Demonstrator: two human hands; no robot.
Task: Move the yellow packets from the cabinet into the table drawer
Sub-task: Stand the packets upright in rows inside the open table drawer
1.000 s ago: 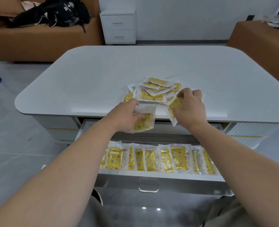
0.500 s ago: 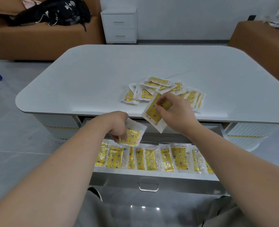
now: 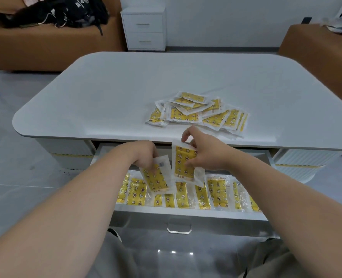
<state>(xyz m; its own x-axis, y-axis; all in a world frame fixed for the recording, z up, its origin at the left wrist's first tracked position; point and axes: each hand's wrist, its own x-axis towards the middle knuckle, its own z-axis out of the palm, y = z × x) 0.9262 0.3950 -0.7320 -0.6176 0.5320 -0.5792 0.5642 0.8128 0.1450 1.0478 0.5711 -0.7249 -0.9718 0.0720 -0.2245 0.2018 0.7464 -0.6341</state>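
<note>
presently, at the bottom edge, grey trousers (image 3: 266, 261) are seen above a glossy tiled floor (image 3: 15, 197). just beyond, the table drawer (image 3: 186, 213) is found pulled out, with a metal handle (image 3: 179, 227) on its front face. a row of yellow packets (image 3: 218, 192) is stood side by side against the drawer's near wall, overlapping, star-and-moon print visible.

above that row, the left hand (image 3: 144, 157) is held over the drawer, fingers curled round the upper end of a tilted yellow packet (image 3: 156, 180). whether this packet touches the row cannot be told. the right hand (image 3: 206, 155) is held beside it. an upright yellow packet (image 3: 182, 163) is pinched between its thumb and fingers along the right edge, with the index finger hooked at the top corner. the two held packets are just beside each other.

past the hands, the white table (image 3: 106, 101) is noted. a loose pile of yellow packets (image 3: 196, 114) is heaped on its top, near the front edge, right of centre.

farther back, a white two-drawer cabinet (image 3: 144, 27) is set against the wall. a brown sofa (image 3: 45, 49) is placed to its left, with a black bag (image 3: 61, 11) laid on it. a brown seat (image 3: 316, 57) with papers (image 3: 340, 27) on top is seen at far right.
</note>
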